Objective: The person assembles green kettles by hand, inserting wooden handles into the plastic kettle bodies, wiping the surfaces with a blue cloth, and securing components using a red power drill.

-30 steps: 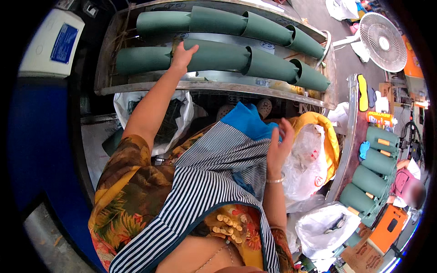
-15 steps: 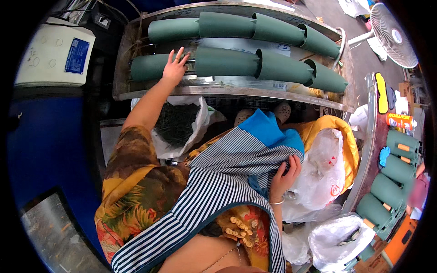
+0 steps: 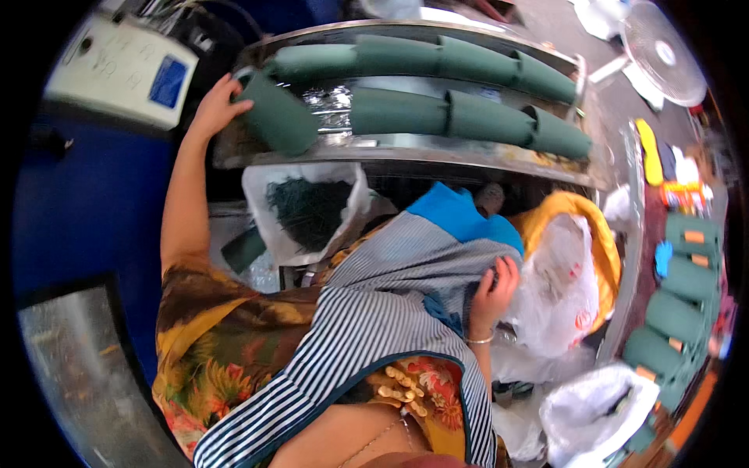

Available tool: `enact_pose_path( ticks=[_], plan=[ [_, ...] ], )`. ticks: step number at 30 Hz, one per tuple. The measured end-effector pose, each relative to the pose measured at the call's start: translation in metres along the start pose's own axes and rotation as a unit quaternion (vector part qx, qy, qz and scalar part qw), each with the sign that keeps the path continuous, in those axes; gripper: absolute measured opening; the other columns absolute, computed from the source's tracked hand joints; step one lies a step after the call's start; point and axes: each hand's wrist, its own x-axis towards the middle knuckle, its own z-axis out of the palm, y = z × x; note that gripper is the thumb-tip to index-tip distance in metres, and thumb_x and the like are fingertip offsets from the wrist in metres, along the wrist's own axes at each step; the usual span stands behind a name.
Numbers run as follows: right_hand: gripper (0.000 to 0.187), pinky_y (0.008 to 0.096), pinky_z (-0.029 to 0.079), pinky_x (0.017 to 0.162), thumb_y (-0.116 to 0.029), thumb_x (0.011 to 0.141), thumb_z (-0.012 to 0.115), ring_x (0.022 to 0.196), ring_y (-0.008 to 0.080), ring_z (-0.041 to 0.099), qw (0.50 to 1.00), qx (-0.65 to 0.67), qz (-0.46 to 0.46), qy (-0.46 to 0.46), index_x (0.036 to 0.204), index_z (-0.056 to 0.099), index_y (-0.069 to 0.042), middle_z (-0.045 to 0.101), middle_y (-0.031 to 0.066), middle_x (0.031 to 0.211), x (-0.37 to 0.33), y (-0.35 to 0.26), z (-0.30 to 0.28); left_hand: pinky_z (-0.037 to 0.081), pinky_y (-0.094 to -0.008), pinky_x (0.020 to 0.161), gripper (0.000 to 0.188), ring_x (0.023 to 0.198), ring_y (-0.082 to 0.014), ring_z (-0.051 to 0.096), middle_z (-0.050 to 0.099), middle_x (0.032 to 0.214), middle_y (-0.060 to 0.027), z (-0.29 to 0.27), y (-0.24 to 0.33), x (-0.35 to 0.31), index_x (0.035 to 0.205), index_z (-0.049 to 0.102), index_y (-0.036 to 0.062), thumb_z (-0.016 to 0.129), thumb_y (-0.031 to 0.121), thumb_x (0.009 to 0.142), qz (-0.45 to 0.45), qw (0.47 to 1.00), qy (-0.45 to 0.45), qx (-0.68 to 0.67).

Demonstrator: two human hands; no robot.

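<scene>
My left hand (image 3: 222,108) grips the rim of a dark green tapered plastic tube (image 3: 282,117), thumb on the near side. This tube stands askew at the left end of the near row, its left end raised. To its right, several similar tubes (image 3: 488,118) lie nested end to end in a metal-edged tray. Another nested row (image 3: 398,56) lies behind them. Over my striped apron (image 3: 367,327), my right hand (image 3: 495,292) has curled fingers beside something dark, mostly hidden.
An open white bag (image 3: 261,210) of dark green shavings sits below the tray. Yellow and clear bags (image 3: 558,288) are at my right. Beyond them, a side table carries more green pieces (image 3: 679,316). A pale machine (image 3: 117,70) stands far left; a fan (image 3: 663,54) far right.
My left hand has moved left from above the near row and taken hold of its leftmost tube, now tilted out of line. My right hand stays over the apron. The view has shifted slightly.
</scene>
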Motion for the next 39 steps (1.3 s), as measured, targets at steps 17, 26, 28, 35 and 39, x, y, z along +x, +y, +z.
enact_pose_path(
  ticks=[17,26,28,35,39],
  plan=[
    [0.037,0.0388,0.046,0.092,-0.003,0.079,0.064,0.107,0.0305,0.056,0.993,-0.052,-0.014,0.102,0.115,0.061,-0.004,0.054,0.0144,0.125,0.023,0.057,-0.11,0.04,-0.0466,0.101,0.051,0.122,-0.0334,0.05,0.047,0.137,-0.0089,0.039,-0.006,0.018,0.133,0.052,0.0298,0.061,0.049,0.087,-0.074,0.986,0.062,0.136],
    [0.049,0.0492,0.043,0.095,-0.038,0.09,0.058,0.117,0.0393,0.048,0.913,-0.319,0.105,0.232,0.133,0.05,-0.018,0.05,0.0161,0.131,0.272,0.233,-0.26,0.039,-0.0469,0.101,0.061,0.128,-0.0357,0.042,0.039,0.144,-0.0141,0.068,-0.025,-0.001,0.139,0.043,0.0185,0.062,0.045,0.087,-0.057,0.98,0.021,0.188],
    [0.056,0.0529,0.042,0.097,-0.053,0.089,0.053,0.121,0.0423,0.045,0.882,-0.336,0.236,0.232,0.138,0.046,-0.028,0.046,0.0162,0.138,0.308,0.267,-0.288,0.039,-0.0465,0.101,0.057,0.129,-0.0361,0.042,0.041,0.142,-0.0154,0.067,-0.02,-0.001,0.133,0.048,0.0137,0.063,0.043,0.087,-0.08,0.982,-0.022,0.168],
    [0.047,0.0499,0.043,0.096,-0.045,0.081,0.064,0.119,0.0395,0.047,0.837,-0.458,0.242,0.177,0.124,0.059,-0.025,0.054,0.0139,0.126,0.317,0.336,-0.28,0.039,-0.0475,0.1,0.057,0.125,-0.0387,0.044,0.047,0.137,-0.0189,0.08,0.006,0.007,0.132,0.05,0.0057,0.066,0.035,0.086,-0.133,0.969,-0.056,0.201],
    [0.04,0.0454,0.048,0.087,-0.034,0.075,0.07,0.095,0.0376,0.06,0.876,-0.371,0.215,0.222,0.107,0.064,-0.01,0.061,0.0185,0.103,0.334,0.297,-0.227,0.045,-0.044,0.094,0.051,0.114,-0.0359,0.055,0.058,0.122,-0.0208,0.08,-0.056,-0.045,0.127,0.054,0.0003,0.063,0.033,0.089,-0.069,0.986,-0.003,0.149]
  ],
)
